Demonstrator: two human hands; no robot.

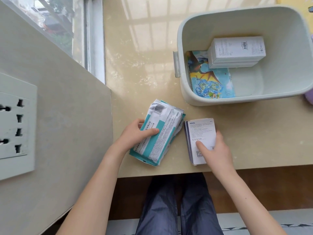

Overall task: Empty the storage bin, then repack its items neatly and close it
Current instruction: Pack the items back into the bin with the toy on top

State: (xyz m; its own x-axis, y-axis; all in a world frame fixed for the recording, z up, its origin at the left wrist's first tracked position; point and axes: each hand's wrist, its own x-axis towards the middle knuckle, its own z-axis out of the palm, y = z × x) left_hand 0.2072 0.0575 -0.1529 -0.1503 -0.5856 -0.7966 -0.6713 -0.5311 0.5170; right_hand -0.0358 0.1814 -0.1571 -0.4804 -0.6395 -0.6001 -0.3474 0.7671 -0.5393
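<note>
- left hand (135, 134) grips the teal-and-white soft pack (159, 133): thumb across the top, fingers curled round its left edge. the pack lies on the table, near the front edge.
- right hand (216, 151) holds the white "kovol" box (200, 133): thumb pressed on the printed face, fingers wrapped round the right side. the box is just beside the pack, not touching it.
- storage bin (186, 94), pale green, stands open at the back right of the table, apart from both hands.
- in the bin: a dinosaur picture card (210, 83) flat on the floor, with white cartons (237, 50) lying on its far corner; they look like two, stacked.
- a purple object (309, 99) is cut off at the right edge.
- the table (144, 56) is glossy beige, set under a window (59, 22); a wall socket plate (15, 124) is on the left.
- count: one bin, one pack, one kovol box, one card.
</note>
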